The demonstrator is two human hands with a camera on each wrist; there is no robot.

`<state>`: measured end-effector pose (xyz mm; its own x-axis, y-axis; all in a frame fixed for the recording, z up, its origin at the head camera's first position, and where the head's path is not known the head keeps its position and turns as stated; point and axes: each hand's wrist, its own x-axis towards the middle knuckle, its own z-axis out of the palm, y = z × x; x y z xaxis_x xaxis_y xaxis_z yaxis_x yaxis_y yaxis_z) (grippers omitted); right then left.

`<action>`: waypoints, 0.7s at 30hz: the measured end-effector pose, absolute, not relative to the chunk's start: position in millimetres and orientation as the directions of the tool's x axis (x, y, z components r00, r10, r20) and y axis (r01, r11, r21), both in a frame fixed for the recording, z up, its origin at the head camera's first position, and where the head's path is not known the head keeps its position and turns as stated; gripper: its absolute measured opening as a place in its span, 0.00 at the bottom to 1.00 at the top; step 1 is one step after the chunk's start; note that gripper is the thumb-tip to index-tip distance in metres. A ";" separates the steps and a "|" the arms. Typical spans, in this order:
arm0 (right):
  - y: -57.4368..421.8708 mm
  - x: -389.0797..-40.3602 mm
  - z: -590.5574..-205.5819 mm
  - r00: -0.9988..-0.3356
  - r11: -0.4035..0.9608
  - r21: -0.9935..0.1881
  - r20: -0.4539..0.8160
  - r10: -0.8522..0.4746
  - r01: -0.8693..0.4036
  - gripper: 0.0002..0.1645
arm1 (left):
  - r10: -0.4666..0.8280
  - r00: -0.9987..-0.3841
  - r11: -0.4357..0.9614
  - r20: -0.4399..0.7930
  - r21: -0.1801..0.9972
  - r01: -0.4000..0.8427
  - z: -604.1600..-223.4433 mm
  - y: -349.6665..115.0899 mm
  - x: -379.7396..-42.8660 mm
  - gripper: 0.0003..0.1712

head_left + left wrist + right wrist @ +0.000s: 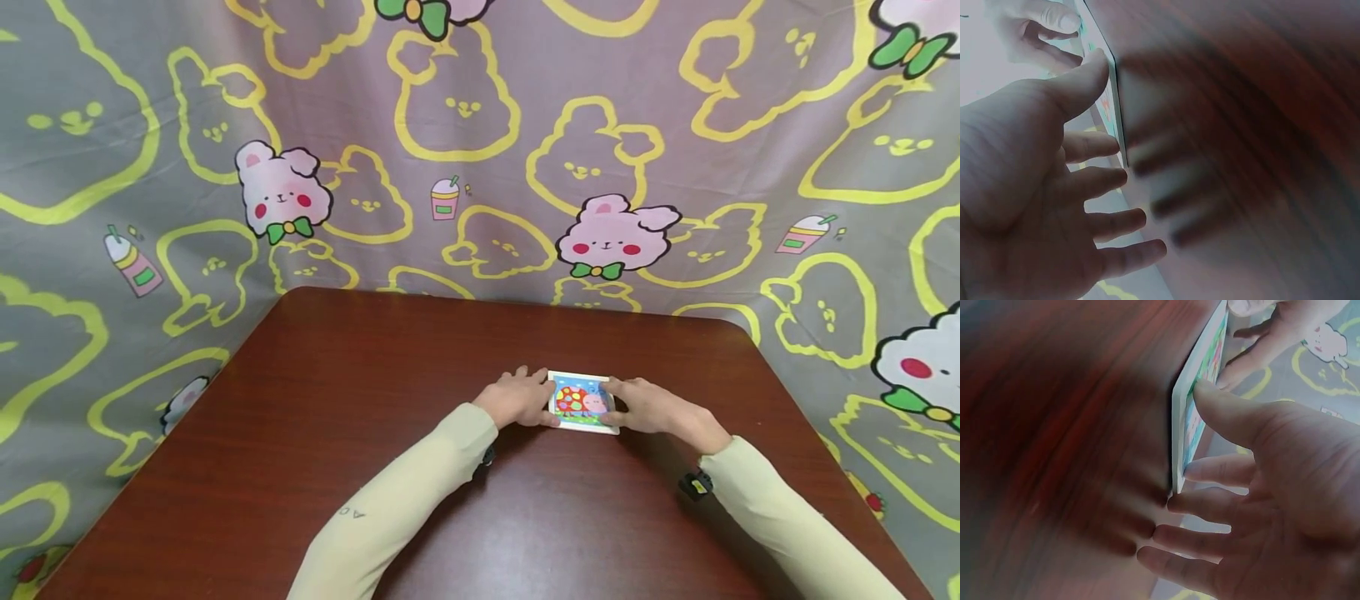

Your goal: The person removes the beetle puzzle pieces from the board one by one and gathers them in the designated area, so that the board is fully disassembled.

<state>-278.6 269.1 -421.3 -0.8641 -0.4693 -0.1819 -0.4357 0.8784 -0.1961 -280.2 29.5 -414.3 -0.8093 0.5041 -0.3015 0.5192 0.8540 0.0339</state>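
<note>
A small, flat picture board (582, 403) with a white border lies on the table, showing a red spotted ladybug on blue and green. At its left side is my left hand (519, 398), thumb by the near corner and fingers spread, fairly straight. My right hand (651, 406) is at the opposite side, its thumb and index fingertip resting on the picture's face. In the right wrist view the other fingers (1185, 540) reach down past the board's edge toward the tabletop. The left wrist view shows the left thumb (1088, 78) against the board's near edge.
The brown wooden table (337, 375) has rounded far corners. Behind it and along both sides hangs a grey curtain (480, 208) with yellow outlines and pink rabbits. Dark wrist devices, like the right one (696, 485), sit at both sleeve cuffs.
</note>
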 end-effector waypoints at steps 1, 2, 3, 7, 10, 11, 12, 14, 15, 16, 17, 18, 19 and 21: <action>266.2 -279.4 -421.5 -0.863 0.877 -0.195 -0.181 -0.471 -0.438 0.42 | 0.505 -0.809 0.853 -0.300 0.031 0.521 -414.2 26.8 -280.6 0.43; 263.2 -280.4 -421.4 -0.859 0.873 -0.194 -0.178 -0.479 -0.447 0.42 | 0.508 -0.809 0.852 -0.296 0.029 0.523 -414.1 24.2 -281.0 0.43; 260.0 -281.5 -421.5 -0.858 0.872 -0.197 -0.178 -0.481 -0.448 0.42 | 0.509 -0.809 0.851 -0.294 0.030 0.525 -414.4 21.8 -281.6 0.43; 246.9 -287.8 -420.4 -0.851 0.865 -0.208 -0.184 -0.493 -0.456 0.40 | 0.508 -0.809 0.853 -0.296 0.047 0.519 -414.1 12.2 -284.6 0.43; 236.1 -292.9 -418.2 -0.854 0.872 -0.206 -0.196 -0.481 -0.443 0.40 | 0.499 -0.815 0.860 -0.293 0.053 0.507 -413.1 4.6 -287.8 0.43; 232.3 -294.5 -417.5 -0.853 0.871 -0.198 -0.197 -0.484 -0.449 0.40 | 0.497 -0.817 0.862 -0.292 0.059 0.503 -412.9 1.7 -288.8 0.42; 228.5 -296.1 -417.3 -0.854 0.873 -0.196 -0.199 -0.482 -0.447 0.40 | 0.494 -0.820 0.865 -0.290 0.065 0.498 -412.6 -1.6 -289.8 0.42; 221.1 -298.4 -417.1 -0.854 0.874 -0.189 -0.201 -0.480 -0.447 0.40 | 0.493 -0.822 0.867 -0.284 0.085 0.491 -412.6 -8.5 -291.3 0.41; 217.7 -299.7 -417.5 -0.852 0.874 -0.187 -0.205 -0.482 -0.449 0.40 | 0.493 -0.823 0.868 -0.282 0.092 0.488 -413.4 -12.3 -292.3 0.40; 214.2 -300.7 -418.0 -0.850 0.872 -0.187 -0.206 -0.485 -0.453 0.40 | 0.491 -0.823 0.870 -0.285 0.104 0.483 -414.1 -16.4 -292.9 0.40; 210.8 -301.6 -418.5 -0.850 0.873 -0.189 -0.208 -0.484 -0.450 0.40 | 0.492 -0.822 0.869 -0.286 0.113 0.481 -414.9 -20.4 -293.7 0.40; 207.6 -302.3 -419.2 -0.852 0.875 -0.189 -0.212 -0.479 -0.446 0.40 | 0.491 -0.823 0.870 -0.287 0.121 0.477 -415.5 -24.4 -294.5 0.40; 204.5 -303.1 -419.8 -0.851 0.875 -0.186 -0.212 -0.481 -0.448 0.40 | 0.491 -0.822 0.871 -0.289 0.129 0.475 -416.0 -28.0 -295.3 0.40; 198.8 -304.3 -420.2 -0.852 0.876 -0.184 -0.213 -0.478 -0.445 0.39 | 0.492 -0.822 0.870 -0.286 0.142 0.472 -417.0 -34.4 -297.0 0.40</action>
